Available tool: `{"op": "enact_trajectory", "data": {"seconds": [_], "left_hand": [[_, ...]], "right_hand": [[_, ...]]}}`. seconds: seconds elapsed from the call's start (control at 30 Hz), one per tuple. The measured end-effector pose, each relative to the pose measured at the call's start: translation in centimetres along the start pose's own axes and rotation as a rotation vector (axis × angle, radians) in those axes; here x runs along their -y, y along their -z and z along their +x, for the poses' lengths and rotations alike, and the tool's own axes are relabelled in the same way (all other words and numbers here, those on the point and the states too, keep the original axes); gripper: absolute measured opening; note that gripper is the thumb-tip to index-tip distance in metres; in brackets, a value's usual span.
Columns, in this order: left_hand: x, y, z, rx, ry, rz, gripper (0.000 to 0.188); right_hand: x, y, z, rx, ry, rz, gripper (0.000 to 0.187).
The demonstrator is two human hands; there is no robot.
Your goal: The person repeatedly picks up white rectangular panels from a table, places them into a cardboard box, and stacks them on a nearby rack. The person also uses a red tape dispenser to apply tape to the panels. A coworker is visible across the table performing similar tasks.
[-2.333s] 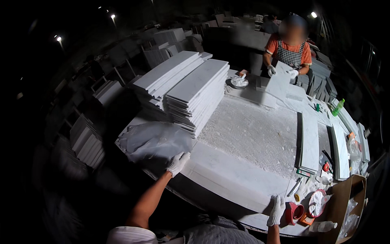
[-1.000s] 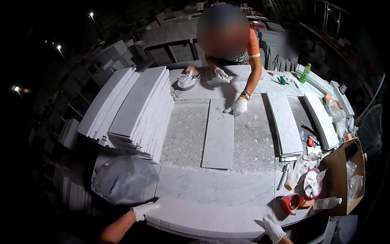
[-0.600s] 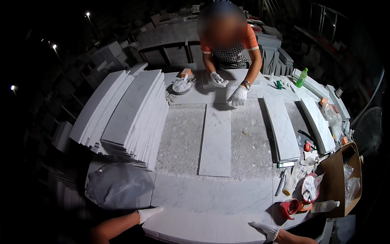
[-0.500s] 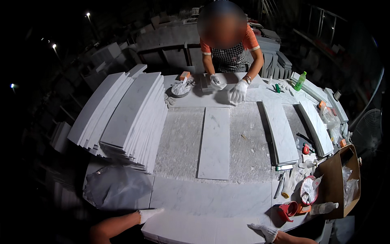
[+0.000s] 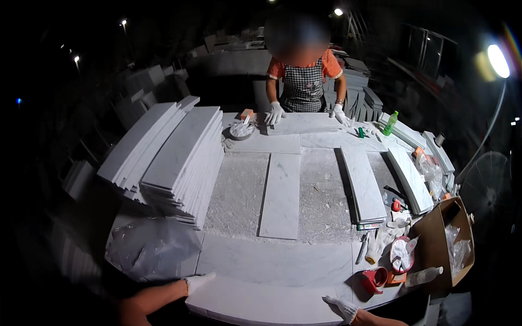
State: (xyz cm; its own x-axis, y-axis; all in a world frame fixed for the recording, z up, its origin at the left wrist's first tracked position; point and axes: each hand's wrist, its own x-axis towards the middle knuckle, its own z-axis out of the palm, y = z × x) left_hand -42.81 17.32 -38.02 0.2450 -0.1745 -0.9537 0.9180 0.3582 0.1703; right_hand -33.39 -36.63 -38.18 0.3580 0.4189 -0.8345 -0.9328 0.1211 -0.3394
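Observation:
A long pale stone slab lies across the near edge of the table, its front side looking thick or stacked. My left hand, in a white knit glove, rests at its far left corner with fingers stretched out. At the right end my gloved right hand touches the slab, fingers extended along it. Just beyond lies a grey-veined marble slab. A single marble strip sits on the rough grey surface in the middle.
Tall stacks of marble strips stand left, above a grey plastic bag. Right are more strips, a red tape dispenser, a clear bottle and a cardboard box. Opposite, a co-worker's gloved hands touch another stack.
The co-worker has straightened up, and their hands have moved apart to the two ends of their stack. My hands stay at the slab's ends; the view has shifted slightly.

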Motion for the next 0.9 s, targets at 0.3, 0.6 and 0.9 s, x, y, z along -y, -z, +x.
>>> {"op": "enact_trajectory", "data": {"seconds": [0.3, 0.6, 0.9], "left_hand": [[10.1, -3.5, -5.0, -0.272, -0.207, -0.097, 0.059], [27.0, -4.6, -12.6, -0.588, -0.605, -0.363, 0.049], [45.9, -3.1, -13.3, -0.754, -0.827, -0.862, 0.045]], "right_hand": [[-1.3, 1.5, 0.9, 0.024, -0.024, -0.007, 0.037], [2.3, -7.1, -0.8, 0.185, 0.063, -0.554, 0.047], [-2.5, -21.5, 3.7, 0.585, 0.014, -0.88, 0.056]]}}
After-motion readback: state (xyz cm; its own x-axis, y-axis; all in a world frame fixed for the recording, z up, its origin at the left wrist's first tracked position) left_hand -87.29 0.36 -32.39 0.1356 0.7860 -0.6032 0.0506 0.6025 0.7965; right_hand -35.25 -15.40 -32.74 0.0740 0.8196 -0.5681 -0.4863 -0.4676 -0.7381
